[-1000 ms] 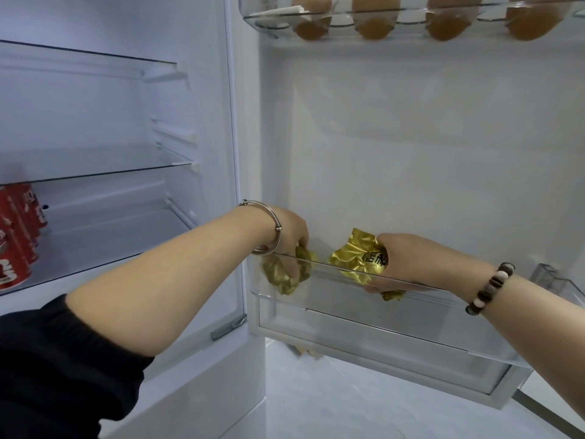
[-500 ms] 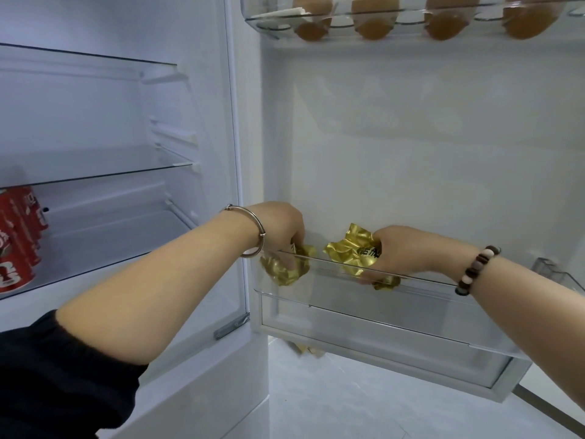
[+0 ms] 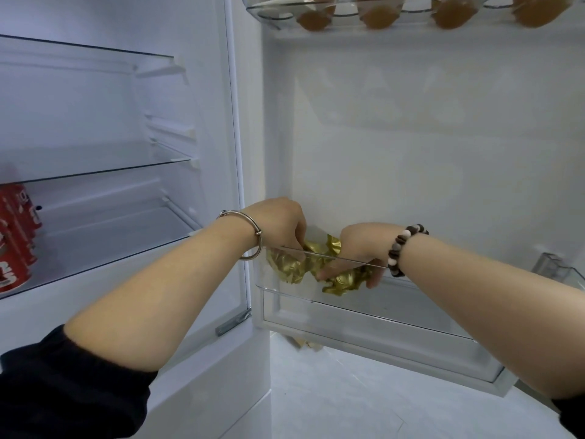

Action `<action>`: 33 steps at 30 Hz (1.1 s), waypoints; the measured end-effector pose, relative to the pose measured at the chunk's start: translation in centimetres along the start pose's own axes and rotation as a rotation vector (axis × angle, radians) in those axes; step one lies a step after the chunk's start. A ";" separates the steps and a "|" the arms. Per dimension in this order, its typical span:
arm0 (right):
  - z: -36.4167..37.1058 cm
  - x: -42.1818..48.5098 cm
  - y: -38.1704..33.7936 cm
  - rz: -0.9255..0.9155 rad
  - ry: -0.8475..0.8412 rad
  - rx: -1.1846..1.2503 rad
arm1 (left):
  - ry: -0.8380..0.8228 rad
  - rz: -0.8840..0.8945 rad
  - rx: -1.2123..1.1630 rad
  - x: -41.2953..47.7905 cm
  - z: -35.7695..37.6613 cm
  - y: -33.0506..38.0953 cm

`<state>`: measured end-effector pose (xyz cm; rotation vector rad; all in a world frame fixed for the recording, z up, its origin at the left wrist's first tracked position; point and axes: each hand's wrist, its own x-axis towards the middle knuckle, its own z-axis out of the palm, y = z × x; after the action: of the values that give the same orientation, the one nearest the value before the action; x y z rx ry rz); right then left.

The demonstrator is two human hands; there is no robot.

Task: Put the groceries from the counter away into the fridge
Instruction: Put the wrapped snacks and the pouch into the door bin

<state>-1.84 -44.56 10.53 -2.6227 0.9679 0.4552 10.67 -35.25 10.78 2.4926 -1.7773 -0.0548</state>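
Observation:
Both my hands reach into the clear door bin [image 3: 395, 315] of the open fridge. My left hand [image 3: 280, 221], with a metal bangle on the wrist, grips a crumpled gold foil packet [image 3: 286, 267] at the bin's left end. My right hand [image 3: 361, 248], wearing a bead bracelet, holds a second gold foil packet [image 3: 343, 282] just to the right of the first, low inside the bin. The two packets touch each other behind the bin's transparent front wall. My fingers are partly hidden behind the foil.
Several brown eggs [image 3: 378, 17] sit in the door's top rack. Red cans [image 3: 14, 239] stand at the left on a glass shelf [image 3: 104, 245]; another glass shelf [image 3: 95, 169] lies above. A small clear clip [image 3: 550, 267] sits at the bin's right end. White floor shows below.
Both hands have sunk deeper into the door bin. My right hand moved left and down, bringing its gold packet against the one in my left hand.

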 end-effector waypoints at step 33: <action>0.2 -0.6 -0.2 -0.131 0.146 0.210 | 0.180 0.028 -0.079 -0.8 0.6 -0.4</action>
<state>-2.13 -43.99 10.64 -2.5340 0.8302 0.1248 10.76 -34.33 10.14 2.3359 -1.7031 0.0957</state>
